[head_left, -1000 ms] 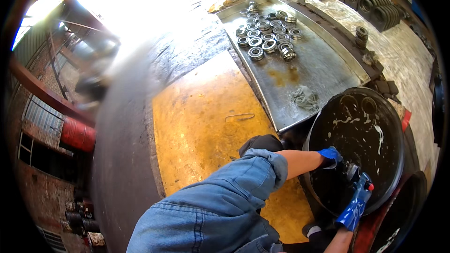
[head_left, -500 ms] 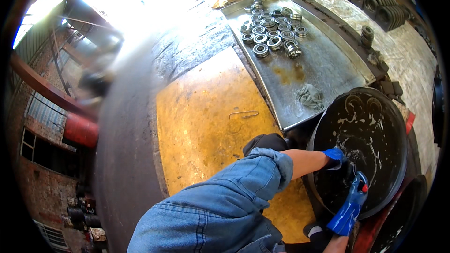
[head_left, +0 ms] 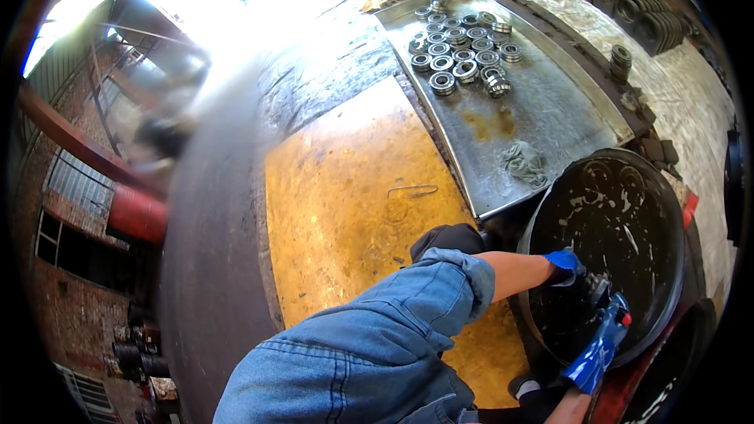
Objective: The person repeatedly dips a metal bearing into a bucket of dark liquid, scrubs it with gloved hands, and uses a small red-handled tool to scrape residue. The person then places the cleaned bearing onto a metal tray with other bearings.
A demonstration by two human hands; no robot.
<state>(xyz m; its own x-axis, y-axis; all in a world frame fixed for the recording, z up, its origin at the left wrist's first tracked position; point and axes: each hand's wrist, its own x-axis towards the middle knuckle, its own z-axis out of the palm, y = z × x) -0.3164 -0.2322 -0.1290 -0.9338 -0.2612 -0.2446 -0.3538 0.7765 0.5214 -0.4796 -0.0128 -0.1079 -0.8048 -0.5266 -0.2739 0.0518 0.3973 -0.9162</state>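
Both my hands are inside a large black drum [head_left: 666, 283] with pale splashes on its inner wall. My left hand [head_left: 577, 271], in a blue glove, reaches in from the left. Its darkened fingers are closed around something dark and wet that I cannot make out. Close to it, my right hand [head_left: 606, 339], also blue-gloved, comes up from the lower edge. The fingers are curled on a tool whose red end [head_left: 626, 319] shows beside them; the rest is hidden. The two hands nearly meet over the drum's dark inside.
Beyond the drum lies a shallow metal tray [head_left: 550, 122] holding several bearings [head_left: 465, 71] and a crumpled grey rag [head_left: 525, 163]. A yellow board [head_left: 345, 204] with a bent wire [head_left: 412, 190] covers the floor. More rings [head_left: 648, 20] sit at far right. A second drum [head_left: 675, 369] stands nearest.
My right hand has shifted slightly up and right within the drum. My left hand has moved slightly right, its fingers now lower and nearer the right hand. The view has shifted a little.
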